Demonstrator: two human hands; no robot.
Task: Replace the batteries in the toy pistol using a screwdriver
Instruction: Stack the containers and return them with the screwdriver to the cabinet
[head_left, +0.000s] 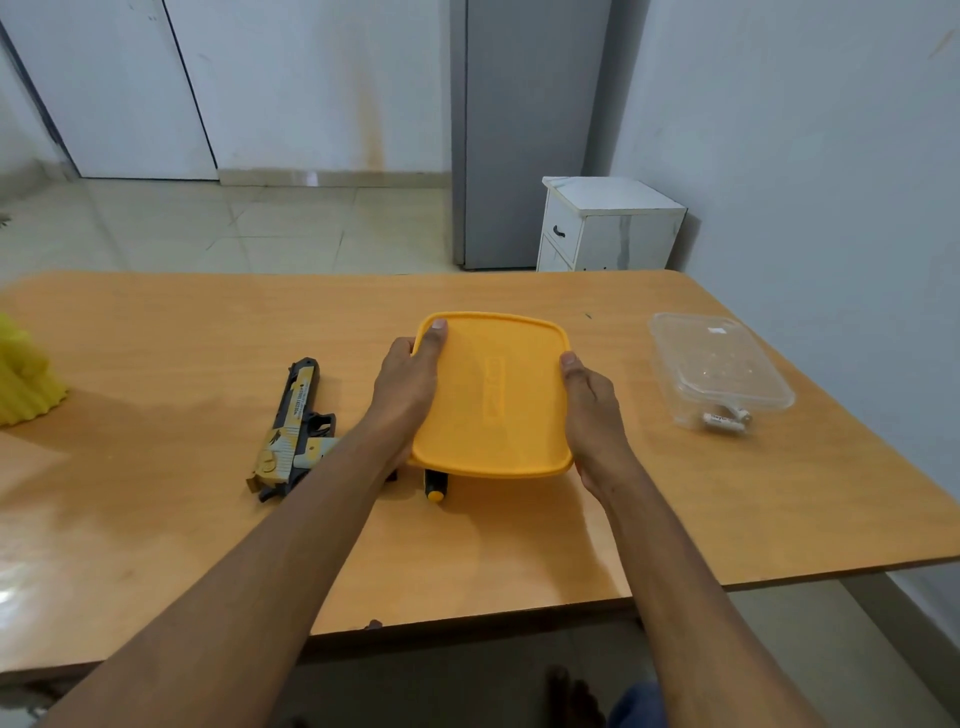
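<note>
A yellow square container lid (493, 395) is held between both hands above the middle of the table. My left hand (408, 387) grips its left edge, thumb on top. My right hand (589, 410) grips its right edge. Under the lid's near edge the black-and-yellow handle end of a screwdriver (435, 486) pokes out; the rest is hidden. The toy pistol (293, 431), black with yellow and grey patches, lies flat on the table left of my left arm, muzzle pointing away. A clear plastic box (719, 369) at the right holds batteries (726, 420).
The wooden table (208, 519) has its near edge close to me. A yellow ribbed object (26, 374) sits at the far left edge. Beyond the table stand a grey fridge (524, 130) and a small white cabinet (608, 223). A wall runs along the right.
</note>
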